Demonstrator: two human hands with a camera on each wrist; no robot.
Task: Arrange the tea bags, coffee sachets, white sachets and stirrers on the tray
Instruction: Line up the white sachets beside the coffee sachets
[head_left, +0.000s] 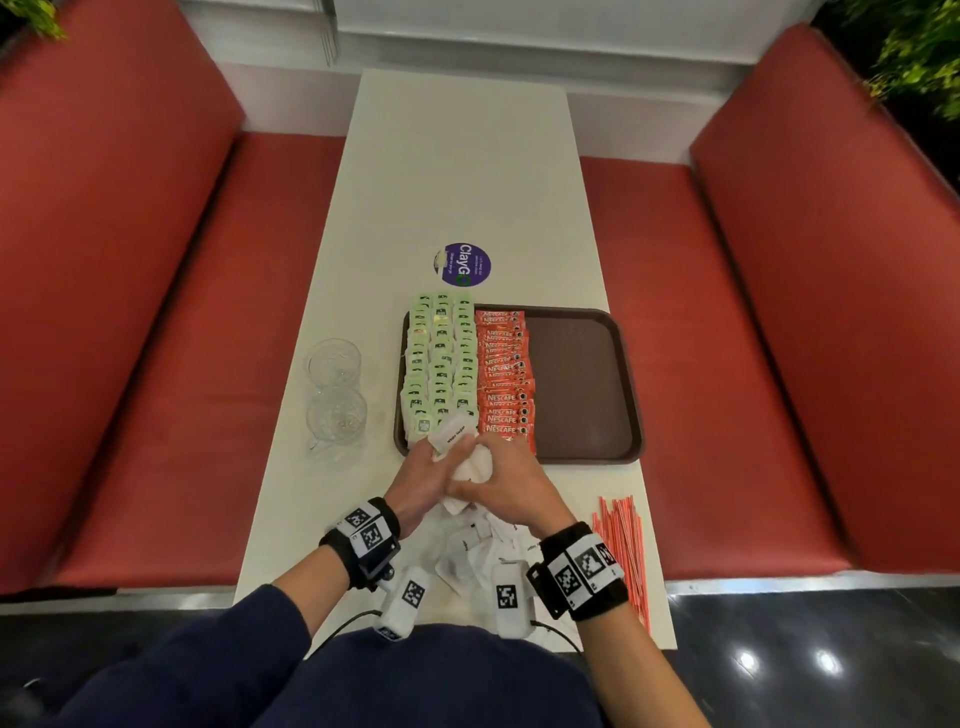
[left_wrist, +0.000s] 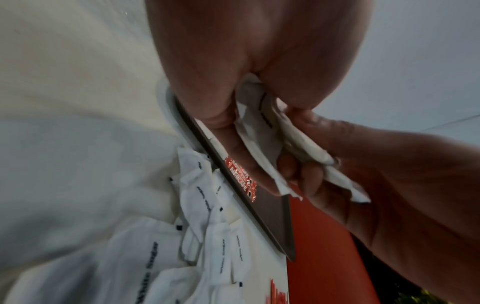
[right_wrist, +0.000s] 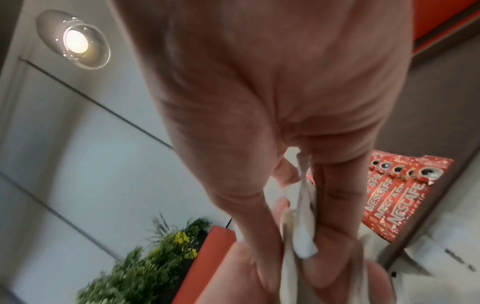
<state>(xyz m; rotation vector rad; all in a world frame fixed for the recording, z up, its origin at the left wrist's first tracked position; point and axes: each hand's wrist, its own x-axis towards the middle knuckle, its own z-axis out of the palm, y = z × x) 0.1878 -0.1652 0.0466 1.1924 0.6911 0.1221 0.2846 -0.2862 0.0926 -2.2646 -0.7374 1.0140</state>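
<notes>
A brown tray (head_left: 582, 384) lies mid-table. Green tea bags (head_left: 441, 358) fill its left side in rows, and red coffee sachets (head_left: 506, 379) form a column beside them. My left hand (head_left: 434, 470) and right hand (head_left: 493, 480) meet just in front of the tray's near edge, both gripping a bunch of white sachets (head_left: 470, 457). The left wrist view shows the white sachets (left_wrist: 262, 131) pinched between the fingers of both hands. In the right wrist view my fingers close on white sachets (right_wrist: 301, 232). More white sachets (head_left: 483, 551) lie loose on the table under my wrists. Orange stirrers (head_left: 623, 545) lie at the table's right edge.
Two clear glass bowls (head_left: 335, 395) stand left of the tray. A round purple sticker (head_left: 462, 264) is behind it. Red bench seats (head_left: 156, 338) flank the white table (head_left: 457, 171). The tray's right half (head_left: 587, 364) is bare.
</notes>
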